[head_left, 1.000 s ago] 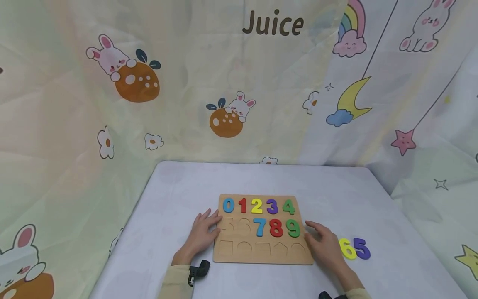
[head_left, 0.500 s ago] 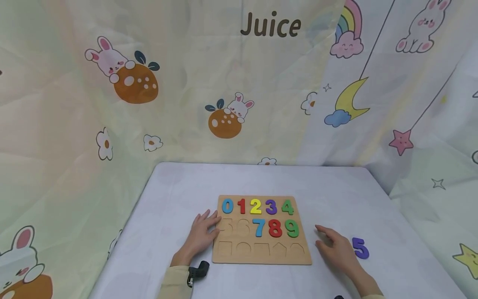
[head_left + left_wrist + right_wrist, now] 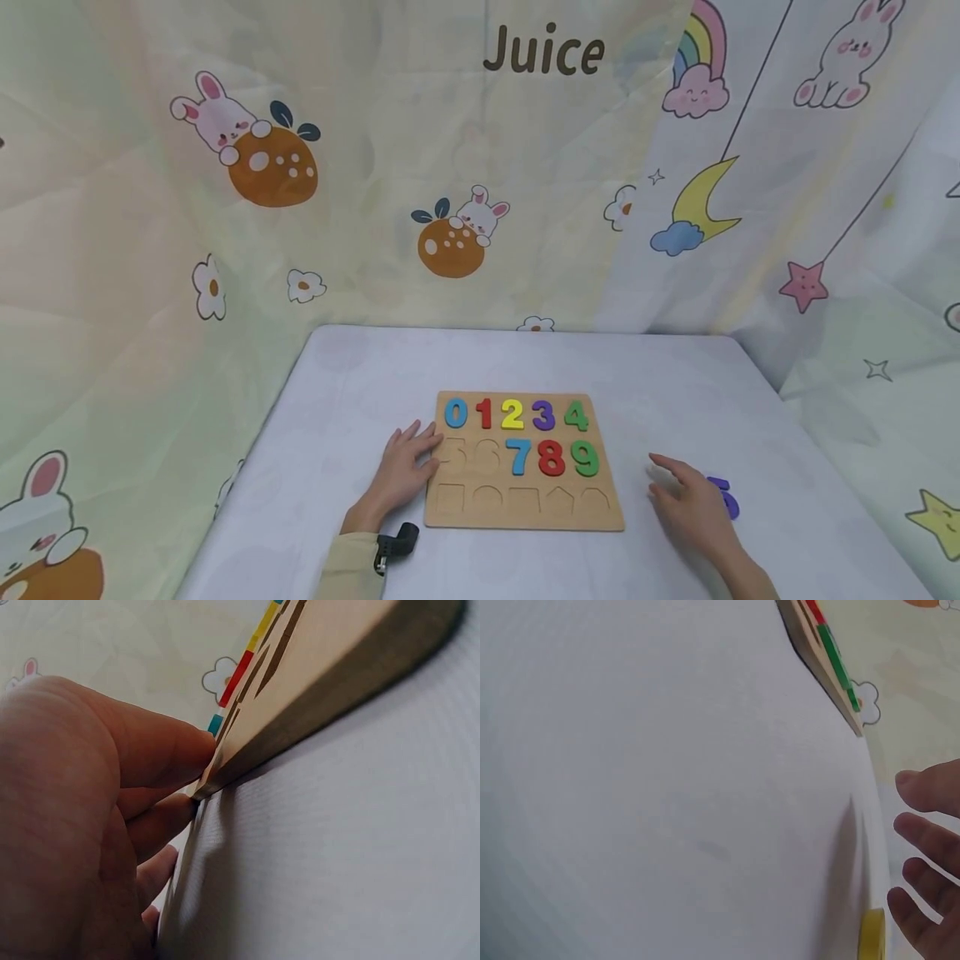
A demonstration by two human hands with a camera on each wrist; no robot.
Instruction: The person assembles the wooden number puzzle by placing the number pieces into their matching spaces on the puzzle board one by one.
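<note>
My left hand [image 3: 397, 473] rests at the left edge of a wooden number puzzle board [image 3: 525, 507]. In the left wrist view, its thumb [image 3: 176, 754] lies on the board's edge, with the other fingers extended alongside. To the right of the board, my right hand [image 3: 693, 508] hovers with relaxed, parted fingers and holds nothing. Behind it, a purple number 5 piece [image 3: 729, 502] is partly covered. A yellow piece [image 3: 871, 934] lies below the fingers in the right wrist view; the hand hides it in the head view.
Colored number pieces sit in the board's top row, such as the blue 0 [image 3: 456, 413]; the middle row holds the 7, 8 and red 8's neighbor, a green 9 [image 3: 584, 457]. Bare recesses show at middle left and along the bottom. A white table [image 3: 375, 367] lies beneath, before a printed curtain [image 3: 360, 225].
My right hand has drawn rightward from the board's edge toward the loose number pieces, covering the yellow 6 and part of the purple 5. My left hand stays at the board.
</note>
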